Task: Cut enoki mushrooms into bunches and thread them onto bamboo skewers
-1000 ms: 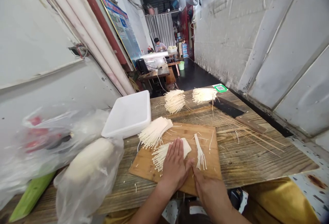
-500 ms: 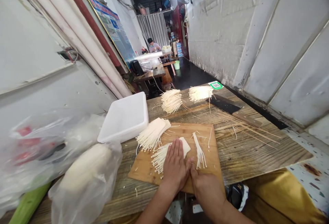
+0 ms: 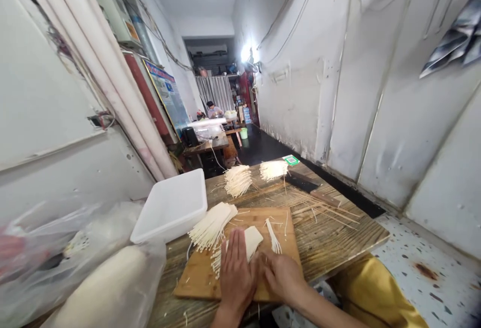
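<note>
My left hand (image 3: pixel 236 270) lies flat, fingers stretched out, over a fanned bunch of enoki mushrooms (image 3: pixel 254 239) on the wooden cutting board (image 3: pixel 201 283). Close beside it, my right hand (image 3: pixel 281 274) is closed at the near edge of that bunch; whatever its fingers pinch is hidden. A thin strand of enoki (image 3: pixel 273 237) rests on the board to the right. Another flattened bunch of enoki (image 3: pixel 213 223) sits at the board's upper left.
Two enoki bundles (image 3: pixel 238 180) stand at the table's far side, near a cleaver (image 3: pixel 325 197) and several thin bamboo skewers (image 3: pixel 330 208). On the left are a white plastic tub (image 3: pixel 171 205) and plastic bags (image 3: pixel 108 278). A person (image 3: pixel 215 110) sits far back.
The view has tilted up and shifted, so the table appears lower and further left. My left hand stays flat on the enoki, and my right hand stays closed beside it.
</note>
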Motion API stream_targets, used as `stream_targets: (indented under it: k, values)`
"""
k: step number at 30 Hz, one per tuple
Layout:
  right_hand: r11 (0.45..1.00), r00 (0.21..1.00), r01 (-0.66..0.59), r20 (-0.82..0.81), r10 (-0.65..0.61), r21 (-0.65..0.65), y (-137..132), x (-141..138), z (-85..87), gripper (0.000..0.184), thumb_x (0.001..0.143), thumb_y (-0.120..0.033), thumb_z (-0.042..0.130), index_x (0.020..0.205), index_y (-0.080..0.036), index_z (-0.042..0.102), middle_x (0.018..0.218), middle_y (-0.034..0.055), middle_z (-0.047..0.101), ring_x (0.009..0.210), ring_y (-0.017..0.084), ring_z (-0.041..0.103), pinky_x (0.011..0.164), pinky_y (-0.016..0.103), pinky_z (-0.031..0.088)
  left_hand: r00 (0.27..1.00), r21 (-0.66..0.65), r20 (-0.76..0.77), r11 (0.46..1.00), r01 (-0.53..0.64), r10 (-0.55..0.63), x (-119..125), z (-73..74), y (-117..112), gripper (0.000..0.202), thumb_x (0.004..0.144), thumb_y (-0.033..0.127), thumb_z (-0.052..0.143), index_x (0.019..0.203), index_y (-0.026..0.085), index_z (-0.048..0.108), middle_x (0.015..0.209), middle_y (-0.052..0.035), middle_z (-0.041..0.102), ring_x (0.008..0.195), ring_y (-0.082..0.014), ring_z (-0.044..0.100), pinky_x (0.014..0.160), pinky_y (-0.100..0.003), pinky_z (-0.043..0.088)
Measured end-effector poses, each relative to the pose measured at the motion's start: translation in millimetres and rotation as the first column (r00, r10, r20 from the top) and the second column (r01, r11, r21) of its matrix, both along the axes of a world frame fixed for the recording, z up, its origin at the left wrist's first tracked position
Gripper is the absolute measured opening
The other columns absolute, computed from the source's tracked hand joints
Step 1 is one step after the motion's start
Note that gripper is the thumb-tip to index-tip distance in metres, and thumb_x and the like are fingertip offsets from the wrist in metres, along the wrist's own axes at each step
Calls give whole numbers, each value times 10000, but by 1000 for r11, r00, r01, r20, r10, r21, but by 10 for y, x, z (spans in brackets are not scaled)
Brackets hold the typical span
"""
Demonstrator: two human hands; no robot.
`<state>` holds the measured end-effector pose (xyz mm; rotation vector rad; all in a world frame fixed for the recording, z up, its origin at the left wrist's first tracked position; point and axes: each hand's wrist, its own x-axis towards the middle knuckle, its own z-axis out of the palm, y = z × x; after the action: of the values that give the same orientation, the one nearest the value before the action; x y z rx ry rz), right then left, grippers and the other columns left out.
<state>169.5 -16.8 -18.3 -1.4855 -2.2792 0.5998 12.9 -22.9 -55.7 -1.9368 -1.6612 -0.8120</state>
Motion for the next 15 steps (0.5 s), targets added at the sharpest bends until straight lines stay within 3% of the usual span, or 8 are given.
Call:
stream_targets:
  k: [4, 8, 11, 15]
  values:
    - [997, 987, -11, -159, -2, -82, 100, -17, 71, 316, 775, -119, 531, 1061, -119, 666, 553, -15, 612, 492, 111, 545, 446, 179, 354, 986, 48, 169, 999, -14, 6, -231, 64, -114, 637, 929, 272, 392, 1497, 165, 125, 1470, -165, 393, 1383, -278, 318, 1121, -550, 264]
    - [996, 953, -49, -303, 26, -68, 111, -82, 237, 332, 806, -130, 438, 1039, -102, 674, 486, -68, 433, 433, 80, 373, 427, 182, 265, 948, 94, 317, 995, -20, -11, -500, 19, -114, 589, 941, 219, 325, 1497, 212, 130, 1464, -148, 402, 1370, -267, 343, 1112, -571, 276]
    - [997, 924, -79, -378, 66, -20, 122, -29, 509, 352, 824, -182, 433, 1080, -106, 663, 497, -80, 366, 446, 78, 325, 444, 190, 252, 925, 115, 381, 993, -39, -8, -635, -79, -95, 584, 937, 215, 333, 1492, 242, 155, 1458, -135, 406, 1359, -273, 358, 1111, -584, 277]
    - [995, 919, -72, -385, 91, 63, 269, 247, 989, 390, 852, -273, 427, 1132, -109, 643, 508, -78, 346, 454, 85, 317, 454, 205, 266, 918, 103, 397, 994, -48, 3, -708, -198, -82, 586, 926, 214, 375, 1482, 269, 198, 1439, -118, 425, 1339, -272, 385, 1067, -547, 378]
